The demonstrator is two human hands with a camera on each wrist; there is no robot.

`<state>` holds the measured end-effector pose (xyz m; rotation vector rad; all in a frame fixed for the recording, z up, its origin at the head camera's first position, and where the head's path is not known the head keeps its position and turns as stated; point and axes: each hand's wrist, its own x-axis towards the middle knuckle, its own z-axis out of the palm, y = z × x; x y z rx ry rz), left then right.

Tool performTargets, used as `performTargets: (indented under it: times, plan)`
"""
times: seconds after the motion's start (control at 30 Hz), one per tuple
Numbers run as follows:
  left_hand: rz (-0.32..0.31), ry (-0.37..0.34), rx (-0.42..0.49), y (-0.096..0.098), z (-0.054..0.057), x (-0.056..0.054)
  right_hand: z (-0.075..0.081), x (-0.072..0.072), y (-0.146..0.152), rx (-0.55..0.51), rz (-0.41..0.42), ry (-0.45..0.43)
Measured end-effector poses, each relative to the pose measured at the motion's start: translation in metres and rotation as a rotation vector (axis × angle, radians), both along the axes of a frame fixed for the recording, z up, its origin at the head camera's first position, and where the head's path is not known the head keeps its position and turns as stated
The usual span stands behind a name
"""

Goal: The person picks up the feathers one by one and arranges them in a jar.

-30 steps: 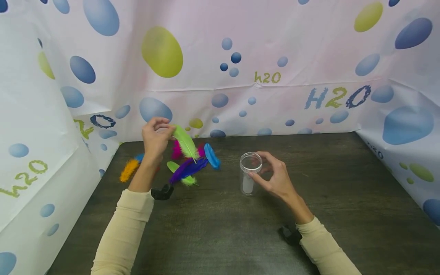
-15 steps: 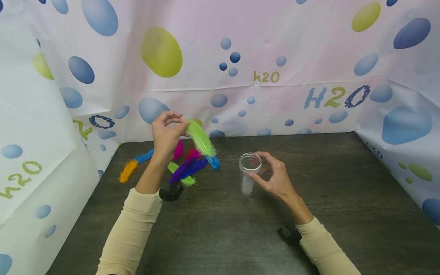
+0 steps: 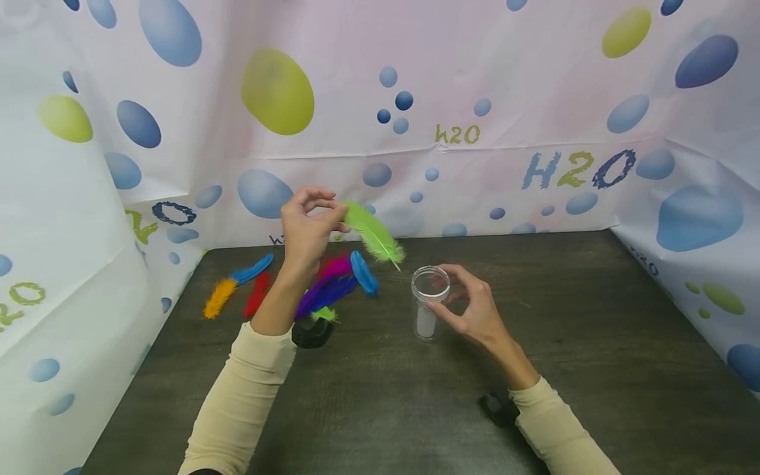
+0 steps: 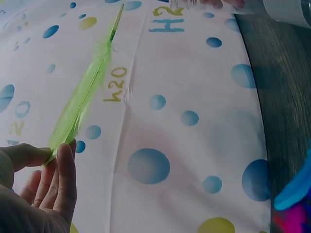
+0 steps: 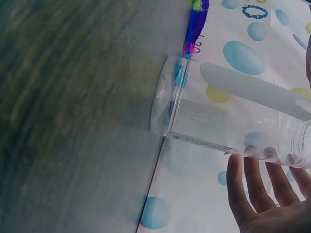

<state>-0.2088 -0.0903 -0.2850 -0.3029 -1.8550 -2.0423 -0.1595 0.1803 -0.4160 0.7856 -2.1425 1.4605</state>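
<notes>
My left hand (image 3: 309, 227) pinches a lime-green feather (image 3: 374, 231) at one tip between thumb and fingers, up above the table. In the left wrist view the feather (image 4: 82, 99) points away from the fingertips, its bare quill at the far end. A clear jar (image 3: 425, 321) without a lid stands upright on the table, with a white label on its side. Thumb and fingers of my right hand (image 3: 475, 307) hold it near the rim from the right. In the right wrist view, the fingers (image 5: 260, 187) lie along the wall of the jar (image 5: 204, 119). The feather's quill hangs left of the jar's mouth.
Loose feathers lie on the dark wooden table (image 3: 368, 389) at the left: an orange feather (image 3: 220, 298), a red feather (image 3: 255, 297), a purple feather (image 3: 329, 291), a blue feather (image 3: 364, 274) and several others. A white printed sheet (image 3: 344, 39) rises behind and beside the table.
My left hand has moved right and slightly up with the green feather, away from the feather pile toward the jar. The right hand and the jar have stayed in place.
</notes>
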Motion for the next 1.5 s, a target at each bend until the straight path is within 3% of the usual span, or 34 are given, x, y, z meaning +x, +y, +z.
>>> performTargets:
  times: [0.37, 0.63, 0.97, 1.5]
  plan:
    - [-0.068, 0.046, 0.014, 0.022, 0.000, -0.001, 0.002, -0.001, -0.001, 0.007, -0.004, -0.005]
    - [-0.084, 0.050, 0.012, 0.035, -0.004, 0.002, 0.001, 0.002, -0.001, 0.025, -0.012, 0.007]
    - [-0.118, 0.047, -0.030, 0.046, -0.011, 0.003, -0.005, 0.006, -0.004, 0.011, -0.008, 0.006]
    - [-0.146, 0.032, -0.111, 0.055, -0.013, 0.002, -0.001, 0.003, -0.006, 0.026, -0.024, -0.003]
